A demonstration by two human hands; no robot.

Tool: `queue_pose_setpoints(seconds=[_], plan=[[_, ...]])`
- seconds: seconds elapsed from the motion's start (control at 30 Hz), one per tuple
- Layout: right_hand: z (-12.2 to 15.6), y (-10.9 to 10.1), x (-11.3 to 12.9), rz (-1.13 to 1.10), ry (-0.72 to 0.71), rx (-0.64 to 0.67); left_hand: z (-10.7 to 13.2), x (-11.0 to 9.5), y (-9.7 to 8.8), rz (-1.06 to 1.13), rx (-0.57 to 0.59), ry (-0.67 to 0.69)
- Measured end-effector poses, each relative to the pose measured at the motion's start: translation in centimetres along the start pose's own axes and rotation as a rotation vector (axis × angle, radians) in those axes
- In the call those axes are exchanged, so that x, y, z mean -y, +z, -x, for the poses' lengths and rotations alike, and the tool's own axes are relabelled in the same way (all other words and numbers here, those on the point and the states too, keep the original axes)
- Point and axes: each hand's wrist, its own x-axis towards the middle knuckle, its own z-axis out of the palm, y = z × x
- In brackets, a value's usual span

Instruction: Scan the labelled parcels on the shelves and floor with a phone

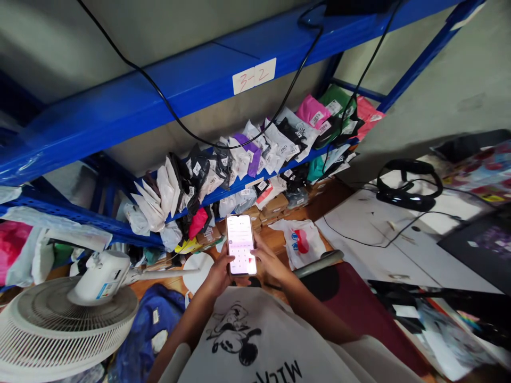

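Left hand (218, 274) and right hand (268, 258) both had fingers clamped around lit phone (240, 236), parcels (281, 142) on blue rack (199, 80) beyond

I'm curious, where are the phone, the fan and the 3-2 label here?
Phone (241, 242), head view: on its lit screen.
Fan (75, 322), head view: on its grille.
3-2 label (254, 76), head view: on its middle.
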Motion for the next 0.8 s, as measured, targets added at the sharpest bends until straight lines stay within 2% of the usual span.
queue_pose_setpoints(seconds=[0.07,0.23,0.57,0.8], plan=[[0.05,-0.06,0.24,0.019,-0.016,0.033,-0.06,-0.01,-0.07,0.005,0.003,0.006],[0.16,-0.32,0.58,0.043,-0.014,0.038,0.09,-0.63,-0.01,0.082,0.113,0.014],[-0.34,0.00,0.72,0.034,0.004,-0.068,-0.10,-0.27,-0.67,-0.022,0.141,0.030],[-0.63,-0.22,0.16,0.020,0.017,-0.075,-0.23,-0.67,-0.85,0.146,0.197,0.014]])
